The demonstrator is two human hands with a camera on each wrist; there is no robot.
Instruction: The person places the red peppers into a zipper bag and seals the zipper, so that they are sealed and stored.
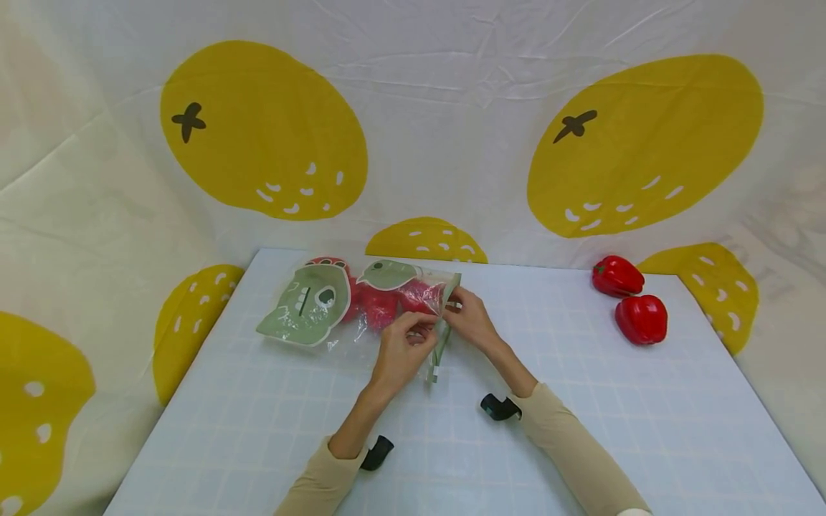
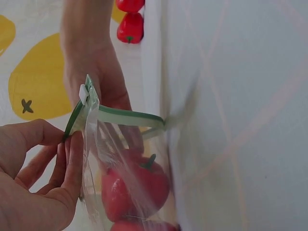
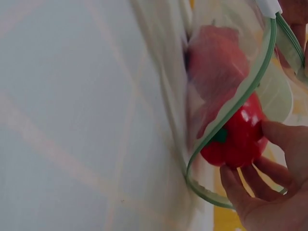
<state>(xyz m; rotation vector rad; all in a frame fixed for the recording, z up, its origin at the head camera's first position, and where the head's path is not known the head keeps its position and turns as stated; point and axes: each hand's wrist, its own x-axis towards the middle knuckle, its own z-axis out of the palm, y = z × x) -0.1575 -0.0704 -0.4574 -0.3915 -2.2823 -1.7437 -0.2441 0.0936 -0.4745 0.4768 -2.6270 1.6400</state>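
A clear zip bag (image 1: 348, 356) with green cartoon prints lies on the table, its green-edged mouth to the right and several red bell peppers inside. My left hand (image 1: 401, 349) pinches the green zip edge (image 2: 132, 114) between thumb and fingers, near the white slider (image 2: 83, 94). At the open mouth, my right hand (image 1: 471, 315) has thumb and fingertips on either side of a red bell pepper (image 3: 243, 137). That pepper's green stem (image 2: 149, 161) points towards the mouth. Behind the zip edge, part of the right hand is hidden in the head view.
Two more red bell peppers, one farther back (image 1: 617, 276) and one nearer (image 1: 642, 319), sit at the table's right side. The table has a pale checked cover (image 1: 258, 430). A white cloth with yellow fruit prints (image 1: 445, 143) hangs around its back and sides.
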